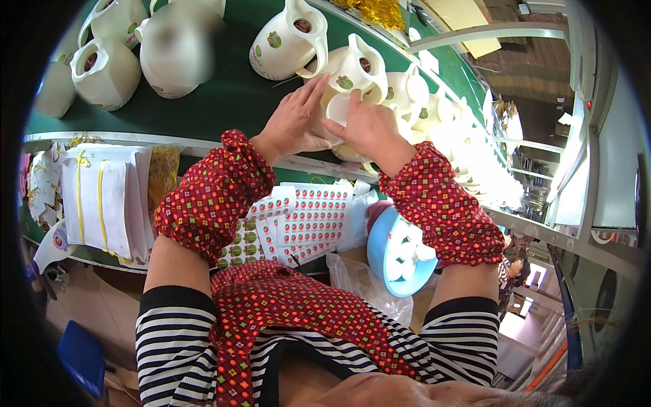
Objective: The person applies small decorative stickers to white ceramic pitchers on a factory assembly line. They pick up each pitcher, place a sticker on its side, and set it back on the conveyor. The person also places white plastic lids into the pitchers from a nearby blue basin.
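Observation:
A cream-white jug (337, 107) stands between my two hands at the near edge of the green worktop (224, 112). My left hand (293, 121) lies along its left side, long fingers stretched upward and thumb lower down. On the right, my right hand (373, 129) holds the jug's other side, its index finger pointing up and its thumb across the front. The palms hide much of the jug. Just beyond stand another jug with a round green sticker (356, 68) and a taller handled jug (288, 41).
Several more jugs (108, 71) stand at the far left; others (434, 115) line the right in glare. Nearer me lie sticker sheets (312, 216), a blue basin (380, 247) of white pieces, and tied white stacks (102, 203). A metal frame (488, 32) rises right; another person (513, 268) is beyond.

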{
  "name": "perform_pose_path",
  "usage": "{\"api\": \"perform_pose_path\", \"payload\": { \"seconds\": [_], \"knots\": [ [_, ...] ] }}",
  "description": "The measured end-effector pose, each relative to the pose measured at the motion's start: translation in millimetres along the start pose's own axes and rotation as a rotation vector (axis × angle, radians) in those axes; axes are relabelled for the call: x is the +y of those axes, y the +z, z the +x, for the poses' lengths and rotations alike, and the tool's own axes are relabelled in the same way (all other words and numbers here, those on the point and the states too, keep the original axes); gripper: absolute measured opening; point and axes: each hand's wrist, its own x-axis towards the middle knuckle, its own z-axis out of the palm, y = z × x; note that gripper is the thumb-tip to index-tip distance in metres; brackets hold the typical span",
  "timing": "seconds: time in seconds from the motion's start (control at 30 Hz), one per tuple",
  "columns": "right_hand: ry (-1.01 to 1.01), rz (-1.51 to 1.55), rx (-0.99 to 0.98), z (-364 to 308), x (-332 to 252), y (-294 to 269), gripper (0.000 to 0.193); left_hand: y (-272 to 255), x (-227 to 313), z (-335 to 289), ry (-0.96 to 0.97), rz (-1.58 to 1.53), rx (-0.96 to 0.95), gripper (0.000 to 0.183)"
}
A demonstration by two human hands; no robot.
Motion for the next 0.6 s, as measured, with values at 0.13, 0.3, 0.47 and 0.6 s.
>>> {"api": "perform_pose_path", "payload": {
  "seconds": [0.13,0.3,0.47,0.6],
  "knots": [
    [-0.483,-0.115,0.416,-2.5,47.9,30.1,0.090,0.6,10.2,4.4,-0.008,-0.011,-0.014,0.142],
    [-0.492,-0.063,0.475,12.8,49.5,55.3,0.079,0.6,11.8,2.8,-0.019,0.002,-0.017,0.146],
    [-0.006,0.157,0.578,-5.8,-2.0,56.8,0.069,14.0,-1.3,7.0,0.069,0.043,0.052,0.135],
    [0.279,0.292,0.658,13.0,-27.6,72.7,0.075,23.1,-18.0,13.4,0.237,0.159,0.128,0.121]
  ]
}}
